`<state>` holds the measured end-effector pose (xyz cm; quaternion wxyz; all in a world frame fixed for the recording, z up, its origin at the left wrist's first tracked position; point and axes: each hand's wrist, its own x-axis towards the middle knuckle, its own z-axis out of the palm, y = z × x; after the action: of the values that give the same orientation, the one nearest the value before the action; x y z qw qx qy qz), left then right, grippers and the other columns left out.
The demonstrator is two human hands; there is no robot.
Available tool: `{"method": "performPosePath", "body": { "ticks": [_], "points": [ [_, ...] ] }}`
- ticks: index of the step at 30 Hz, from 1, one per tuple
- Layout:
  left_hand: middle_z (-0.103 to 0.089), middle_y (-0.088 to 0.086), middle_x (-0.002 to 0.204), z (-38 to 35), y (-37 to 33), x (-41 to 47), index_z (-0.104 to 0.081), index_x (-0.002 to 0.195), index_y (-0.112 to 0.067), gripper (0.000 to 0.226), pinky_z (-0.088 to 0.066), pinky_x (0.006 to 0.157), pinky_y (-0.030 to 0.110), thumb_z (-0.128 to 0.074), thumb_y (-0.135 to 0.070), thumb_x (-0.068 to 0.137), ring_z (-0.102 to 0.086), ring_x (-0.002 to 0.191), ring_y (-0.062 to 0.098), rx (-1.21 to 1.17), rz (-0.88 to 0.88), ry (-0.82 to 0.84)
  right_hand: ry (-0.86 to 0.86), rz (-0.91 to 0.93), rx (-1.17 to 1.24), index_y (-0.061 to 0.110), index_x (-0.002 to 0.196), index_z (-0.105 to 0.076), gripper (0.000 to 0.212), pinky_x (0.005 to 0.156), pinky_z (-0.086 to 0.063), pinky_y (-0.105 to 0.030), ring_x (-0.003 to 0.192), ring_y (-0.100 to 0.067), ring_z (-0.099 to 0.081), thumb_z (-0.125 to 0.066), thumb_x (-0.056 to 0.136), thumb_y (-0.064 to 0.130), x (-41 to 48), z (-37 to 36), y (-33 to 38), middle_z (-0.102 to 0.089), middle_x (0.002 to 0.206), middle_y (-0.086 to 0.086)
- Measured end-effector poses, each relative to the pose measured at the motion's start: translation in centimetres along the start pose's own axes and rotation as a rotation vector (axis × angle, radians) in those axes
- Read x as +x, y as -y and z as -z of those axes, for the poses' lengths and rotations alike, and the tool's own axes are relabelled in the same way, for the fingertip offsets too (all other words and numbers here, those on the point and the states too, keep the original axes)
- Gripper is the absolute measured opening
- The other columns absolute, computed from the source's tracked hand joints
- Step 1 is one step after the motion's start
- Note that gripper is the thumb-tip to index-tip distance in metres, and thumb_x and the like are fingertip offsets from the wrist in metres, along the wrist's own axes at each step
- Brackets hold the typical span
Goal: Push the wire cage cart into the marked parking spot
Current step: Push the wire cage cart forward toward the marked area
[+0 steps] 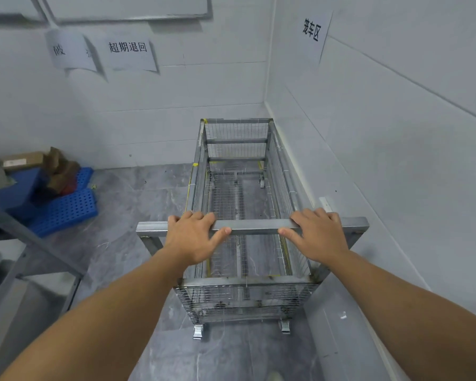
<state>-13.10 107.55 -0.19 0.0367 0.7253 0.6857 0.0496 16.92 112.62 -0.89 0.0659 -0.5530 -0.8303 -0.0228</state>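
Observation:
The wire cage cart (pixel 238 149) is a grey metal mesh cage on small casters, standing lengthwise in the room's far right corner, close beside the right wall. Its metal push bar (pixel 254 226) runs across the near end. My left hand (pixel 194 236) is wrapped over the left part of the bar, thumb underneath. My right hand (pixel 318 235) grips the right part the same way. Yellow floor tape (pixel 188 192) shows along the cart's left side and through the mesh bottom. The cage holds nothing.
A paper sign (pixel 312 34) hangs on the right wall above the corner. Two paper signs (pixel 128 52) hang on the back wall. A blue plastic pallet (pixel 66 209) with cardboard boxes lies at the left. A grey metal rack frame (pixel 30 240) stands at the near left.

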Motion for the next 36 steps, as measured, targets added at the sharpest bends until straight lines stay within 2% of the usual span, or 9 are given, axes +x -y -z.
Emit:
{"method": "performPosePath", "body": {
  "ticks": [6, 10, 15, 22, 29, 36],
  "points": [
    [-0.054, -0.004, 0.092, 0.0, 0.1, 4.8, -0.045, 0.093, -0.030, 0.055, -0.031, 0.091, 0.044, -0.016, -0.076, 0.087, -0.046, 0.095, 0.020, -0.002, 0.035, 0.028, 0.009, 0.032, 0.037, 0.038, 0.087, -0.038, 0.042, 0.077, -0.028, -0.039, 0.090, -0.016, -0.046, -0.019, 0.088, 0.075, 4.6, -0.1, -1.9, -0.048, 0.088, 0.015],
    [-0.054, -0.004, 0.092, -0.1, -0.4, 7.8, -0.045, 0.093, -0.030, 0.056, -0.031, 0.092, 0.045, -0.016, -0.077, 0.086, -0.046, 0.094, 0.019, 0.001, 0.046, 0.029, 0.027, 0.050, 0.018, 0.035, 0.095, -0.049, 0.049, 0.076, -0.025, -0.038, 0.093, -0.017, -0.047, -0.022, 0.089, 0.075, 7.5, -0.4, -3.8, -0.055, 0.094, 0.013],
    [-0.053, -0.006, 0.091, -0.3, -1.1, 11.3, -0.045, 0.093, -0.031, 0.057, -0.031, 0.092, 0.046, -0.013, -0.077, 0.085, -0.045, 0.093, 0.018, -0.005, 0.059, 0.006, 0.032, 0.051, 0.006, 0.034, 0.102, -0.053, 0.052, 0.076, -0.023, -0.037, 0.097, -0.018, -0.047, -0.021, 0.089, 0.074, 10.8, -0.8, -6.0, -0.058, 0.100, 0.011],
    [-0.050, -0.007, 0.089, -0.3, -1.3, 14.8, -0.051, 0.095, -0.028, 0.066, -0.029, 0.091, 0.045, -0.009, -0.078, 0.082, -0.041, 0.090, 0.016, 0.012, 0.058, -0.003, 0.037, 0.047, 0.021, 0.034, 0.099, -0.051, 0.053, 0.080, -0.026, -0.038, 0.097, -0.018, -0.047, -0.020, 0.089, 0.075, 14.2, -1.3, -7.6, -0.057, 0.098, 0.011],
    [-0.053, -0.005, 0.089, -0.1, 0.1, 17.4, -0.041, 0.091, -0.031, 0.053, -0.031, 0.090, 0.046, -0.014, -0.076, 0.086, -0.043, 0.091, 0.017, 0.016, 0.043, 0.027, 0.045, 0.032, 0.019, 0.034, 0.102, -0.052, 0.053, 0.084, -0.031, -0.041, 0.098, -0.018, -0.047, -0.020, 0.089, 0.075, 16.9, -1.8, -7.5, -0.057, 0.100, 0.011],
    [-0.054, -0.004, 0.087, -0.1, 2.5, 19.2, -0.043, 0.090, -0.029, 0.058, -0.033, 0.087, 0.046, -0.011, -0.077, 0.085, -0.046, 0.091, 0.019, 0.026, 0.017, 0.007, 0.074, 0.009, 0.024, 0.034, 0.102, -0.050, 0.053, 0.087, -0.032, -0.043, 0.099, -0.019, -0.046, -0.020, 0.089, 0.075, 19.0, -1.7, -6.1, -0.055, 0.097, 0.010]
  ]
}}
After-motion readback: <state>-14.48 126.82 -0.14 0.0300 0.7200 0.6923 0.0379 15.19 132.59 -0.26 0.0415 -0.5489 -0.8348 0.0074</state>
